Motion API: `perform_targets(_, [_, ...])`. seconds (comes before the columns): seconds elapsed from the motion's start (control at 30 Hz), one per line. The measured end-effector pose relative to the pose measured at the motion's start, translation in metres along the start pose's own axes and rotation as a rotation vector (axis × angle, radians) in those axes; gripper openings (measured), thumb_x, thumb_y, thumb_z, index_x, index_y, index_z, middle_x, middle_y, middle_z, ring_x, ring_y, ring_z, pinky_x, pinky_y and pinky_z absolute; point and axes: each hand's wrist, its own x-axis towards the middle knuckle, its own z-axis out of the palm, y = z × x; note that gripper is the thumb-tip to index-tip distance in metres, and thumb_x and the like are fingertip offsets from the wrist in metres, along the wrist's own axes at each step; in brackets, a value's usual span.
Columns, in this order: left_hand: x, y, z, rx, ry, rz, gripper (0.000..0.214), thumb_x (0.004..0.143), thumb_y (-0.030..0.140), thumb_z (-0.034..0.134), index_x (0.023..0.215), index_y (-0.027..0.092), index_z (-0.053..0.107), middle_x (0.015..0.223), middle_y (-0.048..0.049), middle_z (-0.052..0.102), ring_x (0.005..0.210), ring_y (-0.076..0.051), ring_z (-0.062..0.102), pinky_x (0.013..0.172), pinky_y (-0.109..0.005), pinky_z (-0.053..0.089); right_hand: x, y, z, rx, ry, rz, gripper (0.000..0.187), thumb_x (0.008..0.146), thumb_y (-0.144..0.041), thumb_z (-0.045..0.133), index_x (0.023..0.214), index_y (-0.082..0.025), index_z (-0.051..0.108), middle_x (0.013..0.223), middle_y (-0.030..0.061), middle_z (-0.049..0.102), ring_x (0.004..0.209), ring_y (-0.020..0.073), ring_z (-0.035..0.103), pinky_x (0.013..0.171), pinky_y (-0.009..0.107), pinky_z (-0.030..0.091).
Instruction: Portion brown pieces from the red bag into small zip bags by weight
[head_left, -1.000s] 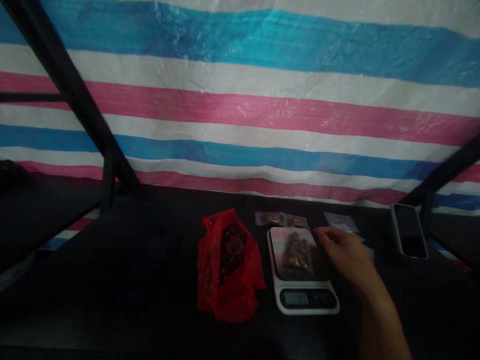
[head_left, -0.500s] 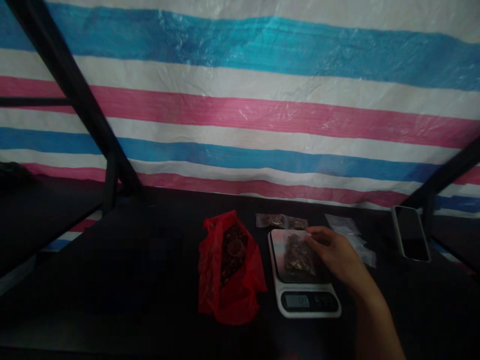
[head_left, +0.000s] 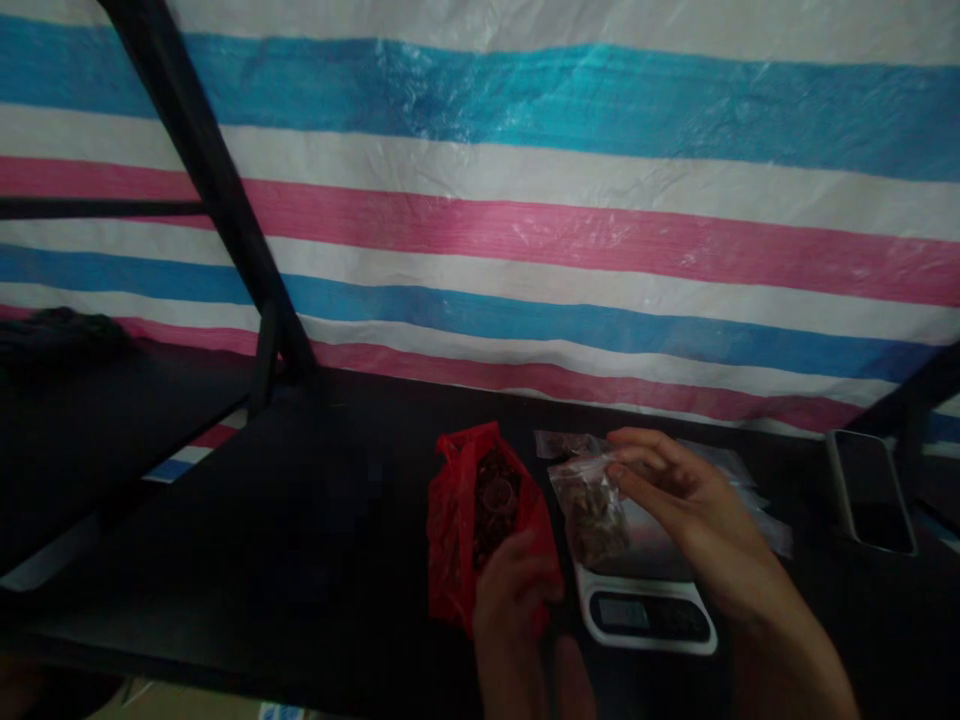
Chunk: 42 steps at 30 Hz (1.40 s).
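My right hand [head_left: 679, 500] pinches the top edge of a small clear plastic bag [head_left: 596, 515] between thumb and fingers. Dried brown pieces fill the bag, which hangs tilted over the left part of a white kitchen scale [head_left: 649, 640]. Blurred by motion, my left hand [head_left: 517, 600] is in front of a red plastic bag [head_left: 450, 540], its thumb apart from its half-curled fingers and nothing seen between them. Inside the red bag lie many dark brown pieces and a small round clear cup [head_left: 499, 497]. The scale's display is too dim to read.
Behind the scale lies another small filled bag [head_left: 566, 444]. Flat clear bags [head_left: 772, 530] lie to the right, partly behind my right hand. A phone [head_left: 872, 490] rests farther right on the black table [head_left: 337, 560]. Striped plastic sheeting [head_left: 525, 230] and a dark slanted post [head_left: 225, 210] stand behind.
My right hand has lifted the filled clear bag off the scale plate and tilted it. My left hand has come into view from below. The whole view has shifted, moving things slightly right.
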Motion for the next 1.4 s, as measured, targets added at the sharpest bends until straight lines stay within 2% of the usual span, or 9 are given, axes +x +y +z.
perform_targets(0.17, [0.008,-0.017,0.012,-0.3,0.149,-0.283,0.045,0.1,0.039,0.06,0.143,0.029,0.059,0.123,-0.0117,0.078,0.065,-0.018,0.074,0.059,-0.033,0.059,0.003,-0.008,0.037,0.019,-0.15,0.044,0.039,0.076,-0.044,0.084,0.107,-0.023,0.073,0.085,0.0024,0.078,0.075,0.019,0.072,0.064,0.027,0.055])
perform_targets(0.33, [-0.001,-0.03,0.022,-0.549,0.26,-0.455,0.057,0.097,0.036,0.06,0.151,0.019,0.05,0.078,-0.0049,0.078,0.053,-0.015,0.066,0.056,-0.028,0.052,0.01,0.001,0.069,-0.182,-0.132,0.044,0.024,0.08,-0.023,0.069,0.103,-0.021,0.074,0.08,0.0005,0.076,0.072,0.0183,0.072,0.064,0.028,0.054])
perform_targets(0.47, [-0.004,-0.03,0.024,-0.614,0.313,-0.5,0.069,0.094,0.034,0.061,0.158,0.018,0.042,0.108,-0.0149,0.082,0.055,-0.015,0.068,0.055,-0.03,0.053,0.011,0.009,0.083,-0.283,-0.185,0.043,0.026,0.082,-0.017,0.064,0.105,-0.021,0.074,0.085,0.0019,0.077,0.076,0.0194,0.073,0.068,0.03,0.054])
perform_targets(0.57, [-0.006,-0.028,0.026,-0.624,0.332,-0.508,0.075,0.092,0.035,0.062,0.161,0.02,0.04,0.133,-0.0215,0.075,0.056,-0.014,0.068,0.054,-0.031,0.054,0.009,0.009,0.087,-0.295,-0.225,0.003,0.026,0.082,-0.018,0.065,0.107,-0.021,0.074,0.088,0.0018,0.078,0.081,0.0197,0.074,0.075,0.032,0.055])
perform_targets(0.73, [-0.005,-0.028,0.027,-0.625,0.336,-0.529,0.073,0.091,0.035,0.064,0.16,0.022,0.045,0.147,-0.0236,0.066,0.061,-0.015,0.071,0.058,-0.032,0.055,0.005,0.007,0.085,-0.267,-0.233,0.018,0.028,0.083,-0.019,0.066,0.109,-0.021,0.075,0.087,0.0022,0.079,0.08,0.0201,0.074,0.073,0.031,0.055])
perform_targets(0.87, [-0.006,-0.034,0.022,-0.603,0.35,-0.496,0.069,0.091,0.034,0.065,0.157,0.02,0.05,0.141,-0.0217,0.069,0.069,-0.016,0.073,0.062,-0.031,0.055,0.004,0.011,0.085,-0.251,-0.213,0.01,0.027,0.084,-0.02,0.067,0.11,-0.022,0.076,0.089,0.0026,0.08,0.082,0.0204,0.075,0.073,0.03,0.055])
perform_targets(0.97, [-0.009,-0.039,0.019,-0.601,0.35,-0.449,0.074,0.093,0.031,0.064,0.163,0.018,0.041,0.116,-0.0169,0.079,0.076,-0.02,0.074,0.067,-0.031,0.055,0.004,0.014,0.087,-0.23,-0.212,0.023,0.028,0.085,-0.021,0.067,0.111,-0.022,0.076,0.089,0.003,0.08,0.082,0.0209,0.075,0.073,0.031,0.055])
perform_targets(1.07, [-0.01,-0.039,0.019,-0.642,0.312,-0.47,0.082,0.092,0.027,0.061,0.167,0.018,0.03,0.094,-0.0123,0.081,0.065,-0.02,0.071,0.065,-0.033,0.054,0.004,0.014,0.088,-0.242,-0.191,0.013,0.028,0.084,-0.02,0.067,0.111,-0.022,0.076,0.088,0.0026,0.08,0.082,0.0209,0.075,0.074,0.03,0.055])
perform_targets(1.4, [-0.004,-0.026,0.006,-0.79,0.375,-0.584,0.074,0.08,0.025,0.077,0.152,0.022,0.058,0.132,-0.0194,0.073,0.069,-0.017,0.07,0.064,-0.031,0.053,0.006,0.016,0.086,-0.231,-0.133,0.061,0.027,0.084,-0.022,0.067,0.11,-0.022,0.076,0.091,0.0041,0.08,0.08,0.0224,0.075,0.07,0.032,0.054])
